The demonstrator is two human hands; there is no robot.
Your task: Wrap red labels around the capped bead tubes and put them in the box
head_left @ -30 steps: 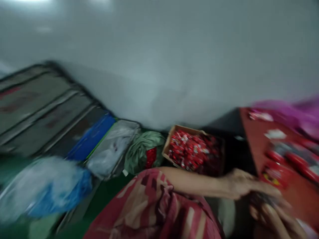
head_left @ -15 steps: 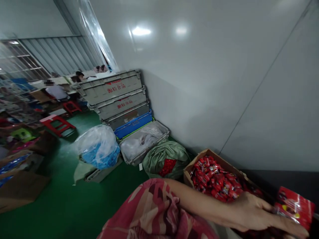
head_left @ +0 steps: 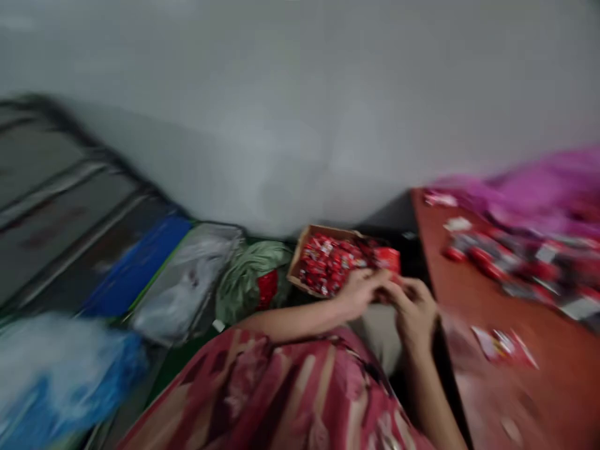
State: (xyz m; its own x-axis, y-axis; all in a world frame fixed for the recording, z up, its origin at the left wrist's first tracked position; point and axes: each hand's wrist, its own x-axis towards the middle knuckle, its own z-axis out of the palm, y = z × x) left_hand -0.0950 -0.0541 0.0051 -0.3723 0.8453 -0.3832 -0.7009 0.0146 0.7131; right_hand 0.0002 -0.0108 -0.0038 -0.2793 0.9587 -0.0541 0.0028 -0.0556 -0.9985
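A shiny red packet is pinched between my two hands, in front of my lap. My left hand reaches in from the left with its fingers closed at the packet's lower edge. Meeting it there, my right hand is bent at the wrist, thumb and fingers together on the same edge. Motion blur hides the exact fingertip contact. Just beyond my left hand stands an open cardboard box full of small red packets.
On the right, a reddish-brown table carries a pile of red packets, a single packet and pink plastic. Leftward are a green sack, a bin with clear plastic, stacked crates and a blue-white bag.
My view has swung right, bringing the table into sight. My left hand still has the red packet, and my right hand now shows, joined to it at the packet.
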